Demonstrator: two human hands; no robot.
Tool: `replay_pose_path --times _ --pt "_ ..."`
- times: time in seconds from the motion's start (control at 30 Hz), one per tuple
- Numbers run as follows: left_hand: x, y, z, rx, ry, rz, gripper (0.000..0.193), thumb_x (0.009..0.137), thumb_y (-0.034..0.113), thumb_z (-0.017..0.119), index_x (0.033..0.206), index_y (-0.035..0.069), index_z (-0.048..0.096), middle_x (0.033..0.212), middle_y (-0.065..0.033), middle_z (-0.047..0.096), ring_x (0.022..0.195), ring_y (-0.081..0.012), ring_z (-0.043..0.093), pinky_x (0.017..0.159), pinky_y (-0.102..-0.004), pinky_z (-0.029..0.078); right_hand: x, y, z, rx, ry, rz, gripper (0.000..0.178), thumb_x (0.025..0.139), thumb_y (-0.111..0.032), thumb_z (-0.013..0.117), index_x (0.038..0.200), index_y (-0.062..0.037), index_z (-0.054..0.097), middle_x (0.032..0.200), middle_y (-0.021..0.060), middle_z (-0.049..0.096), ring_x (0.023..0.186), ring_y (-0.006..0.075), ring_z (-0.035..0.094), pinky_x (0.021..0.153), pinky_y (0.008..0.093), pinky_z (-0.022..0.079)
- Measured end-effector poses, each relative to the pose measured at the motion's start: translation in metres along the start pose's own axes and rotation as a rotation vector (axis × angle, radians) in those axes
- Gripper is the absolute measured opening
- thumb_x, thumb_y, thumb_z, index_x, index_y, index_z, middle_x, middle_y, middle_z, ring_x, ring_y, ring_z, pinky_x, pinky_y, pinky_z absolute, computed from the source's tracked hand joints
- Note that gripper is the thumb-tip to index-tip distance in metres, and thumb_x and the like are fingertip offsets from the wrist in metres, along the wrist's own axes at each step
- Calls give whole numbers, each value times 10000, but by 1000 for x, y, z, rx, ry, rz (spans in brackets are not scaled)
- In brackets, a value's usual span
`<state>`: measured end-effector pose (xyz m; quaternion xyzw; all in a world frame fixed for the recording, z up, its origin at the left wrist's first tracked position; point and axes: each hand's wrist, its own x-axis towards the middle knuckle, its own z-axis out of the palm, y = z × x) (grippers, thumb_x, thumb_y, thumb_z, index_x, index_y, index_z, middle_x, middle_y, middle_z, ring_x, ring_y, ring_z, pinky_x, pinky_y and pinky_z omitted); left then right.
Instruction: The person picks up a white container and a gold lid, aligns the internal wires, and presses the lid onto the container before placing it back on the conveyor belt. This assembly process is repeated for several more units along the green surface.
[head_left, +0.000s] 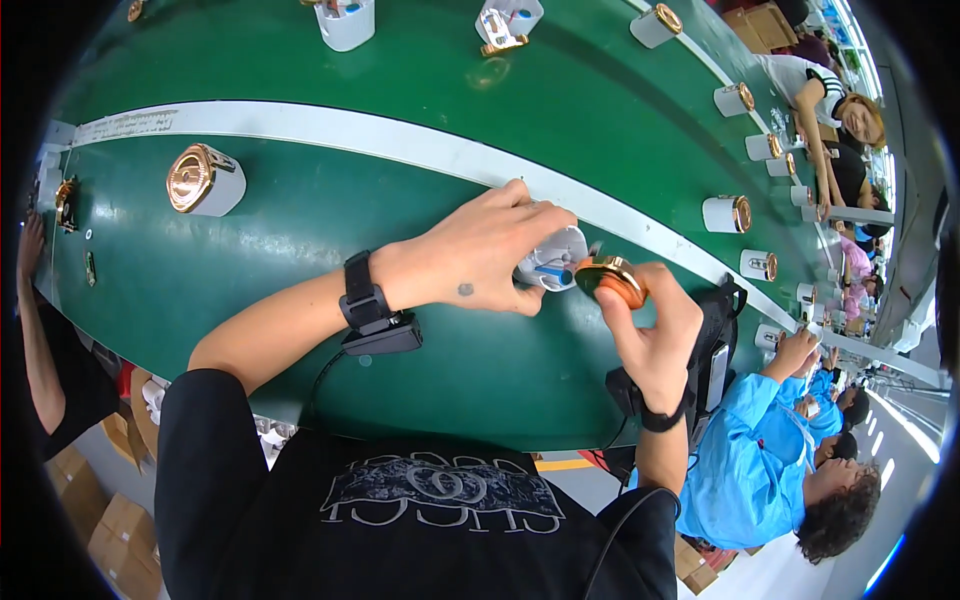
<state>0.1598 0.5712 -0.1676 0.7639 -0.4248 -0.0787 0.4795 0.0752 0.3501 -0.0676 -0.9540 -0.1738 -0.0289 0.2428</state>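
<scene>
My left hand (485, 248) is wrapped round a small white cup-shaped housing (566, 243) and steadies it on the green work surface. The housing's open mouth is tilted toward the right, and blue and dark parts (553, 272) show inside. Just right of it, my right hand (655, 328) grips a shiny copper-gold lid (606, 266) between thumb and fingers. An orange-copper round part shows on the lid's near side. The lid is very close to the mouth of the housing; whether a wire joins them I cannot tell.
A white housing with a copper top (205, 180) stands at left. Beyond the white rail (400, 143), more housings (346, 25) sit on the green belt (420, 75). A black bag (715, 320) lies by my right wrist. Co-workers, one in a blue smock (745, 470), are at right.
</scene>
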Motion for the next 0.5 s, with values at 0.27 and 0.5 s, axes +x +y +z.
replay_pose_path --times 0.27,0.5 --pt "-13 -6 9 99 60 83 753 686 309 796 1324 15 525 1173 -187 650 1041 -407 565 964 -464 468 21 -19 -6 1315 68 731 330 1002 -76 643 1319 -1 589 998 122 722 728 201 692 680 326 580" --pt "-4 7 -14 3 -202 -29 868 749 321 786 1510 79 447 1322 -182 598 1126 -353 544 1053 -455 452 12 0 -1 833 -126 518 518 1024 -102 643 1514 -35 487 1321 119 655 1047 223 690 964 340 564"
